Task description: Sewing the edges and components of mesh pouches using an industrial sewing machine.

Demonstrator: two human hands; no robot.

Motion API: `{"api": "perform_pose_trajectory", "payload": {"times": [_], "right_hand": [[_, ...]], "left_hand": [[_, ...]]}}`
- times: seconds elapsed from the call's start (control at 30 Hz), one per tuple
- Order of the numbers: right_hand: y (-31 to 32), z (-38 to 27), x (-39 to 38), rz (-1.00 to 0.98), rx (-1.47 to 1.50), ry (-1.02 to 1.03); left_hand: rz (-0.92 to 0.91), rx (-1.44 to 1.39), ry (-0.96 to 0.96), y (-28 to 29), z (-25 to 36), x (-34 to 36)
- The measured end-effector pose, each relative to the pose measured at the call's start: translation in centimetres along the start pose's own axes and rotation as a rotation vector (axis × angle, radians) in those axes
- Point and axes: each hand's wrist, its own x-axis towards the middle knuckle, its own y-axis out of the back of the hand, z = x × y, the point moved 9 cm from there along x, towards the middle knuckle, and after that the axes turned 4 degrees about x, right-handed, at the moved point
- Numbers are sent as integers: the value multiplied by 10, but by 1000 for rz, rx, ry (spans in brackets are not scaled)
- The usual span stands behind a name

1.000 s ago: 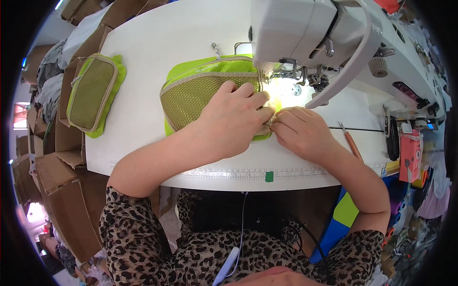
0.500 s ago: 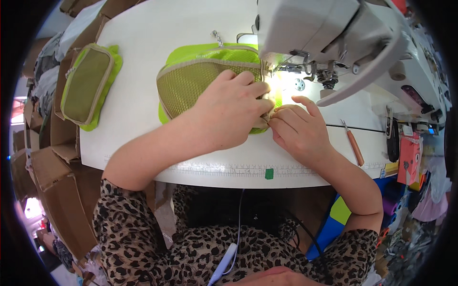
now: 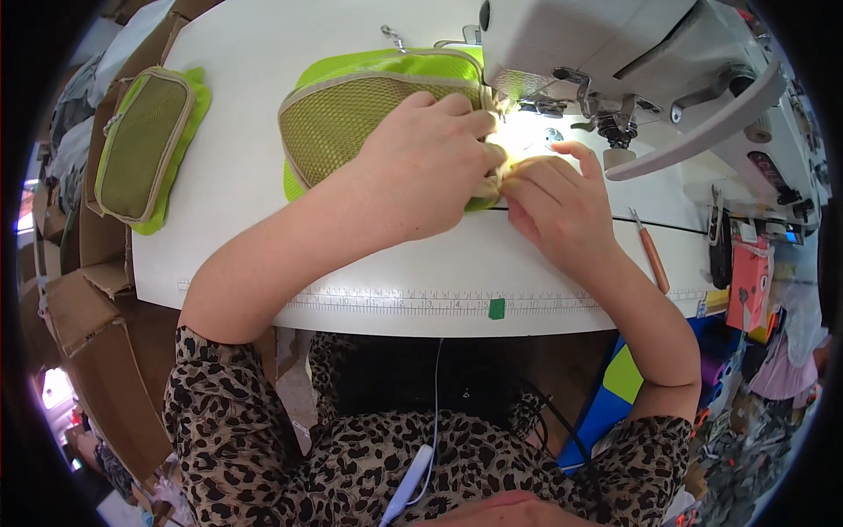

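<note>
A lime-green pouch (image 3: 338, 123) with an olive mesh panel and beige binding lies under the head of a white sewing machine (image 3: 580, 44). My left hand (image 3: 430, 167) rests on the mesh, its fingers curled over the bound right edge beside the lit needle area. At the near end of that same edge, my right hand (image 3: 562, 202) pinches the fabric between thumb and fingers, the index finger raised. A zipper pull (image 3: 392, 35) sticks out past the pouch's far side. Where the needle meets the fabric is lost in glare and behind my fingers.
A second green mesh pouch (image 3: 149, 145) sits at the table's left. To the right lie an orange-handled seam ripper (image 3: 651, 255), black snips (image 3: 720, 246) and a pink box (image 3: 748, 281). A ruler strip (image 3: 421, 303) runs along the front edge. Cardboard boxes (image 3: 105, 369) stand at left.
The whole view has shifted slightly, with the table and pouches sitting higher in it. Both hands keep their hold on the pouch's edge.
</note>
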Motion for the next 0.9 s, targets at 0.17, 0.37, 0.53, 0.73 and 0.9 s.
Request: {"api": "perform_pose_trajectory", "payload": {"times": [0.17,0.37,0.53,0.73,0.9], "right_hand": [[-2,3,3,40,13,-4],[6,-10,15,113,-47,54],[2,-9,17,85,-34,30],[-1,-1,8,72,-41,-9],[4,0,-2,25,-13,-54]], "left_hand": [[-8,22,6,2,-5,2],[-66,23,2,3,-11,3],[-70,42,-16,2,-15,0],[89,145,-89,3,-3,-5],[91,52,-174,10,12,-7]]}}
